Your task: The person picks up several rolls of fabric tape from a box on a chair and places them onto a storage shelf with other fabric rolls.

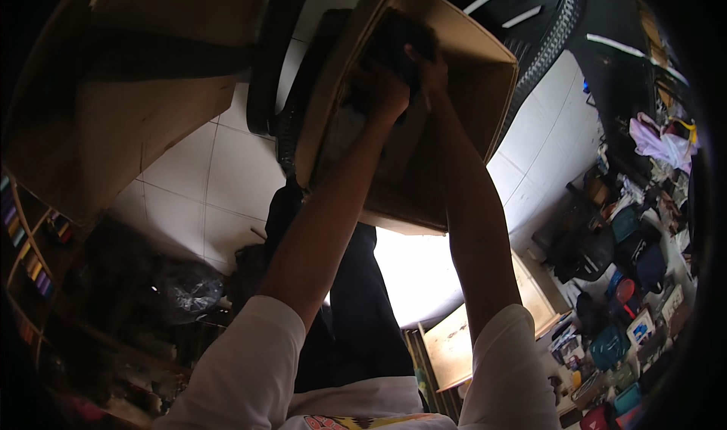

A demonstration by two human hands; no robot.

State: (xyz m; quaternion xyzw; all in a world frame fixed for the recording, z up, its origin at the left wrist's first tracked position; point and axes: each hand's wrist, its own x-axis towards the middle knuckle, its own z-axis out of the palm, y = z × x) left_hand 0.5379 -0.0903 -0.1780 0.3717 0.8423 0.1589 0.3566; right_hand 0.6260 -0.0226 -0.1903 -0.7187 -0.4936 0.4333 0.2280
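Both my arms reach down into an open cardboard box [477,36]. Inside it, near the far end, is a dark black bundle [401,36] that looks soft; its kind is lost in the shadow. My left hand [390,95] is closed on the near left side of this bundle, its fingers partly hidden. From the right, my right hand [432,76] grips the same bundle, with the thumb showing against the black. Deeper parts of the box are too dark to make out.
A larger cardboard box [159,119] stands at the left. Black ridged furniture [556,32] curves behind the open box. Many bags and small goods [609,347] crowd the right side. A clear plastic bag [193,290] lies at lower left, near shelves [30,241].
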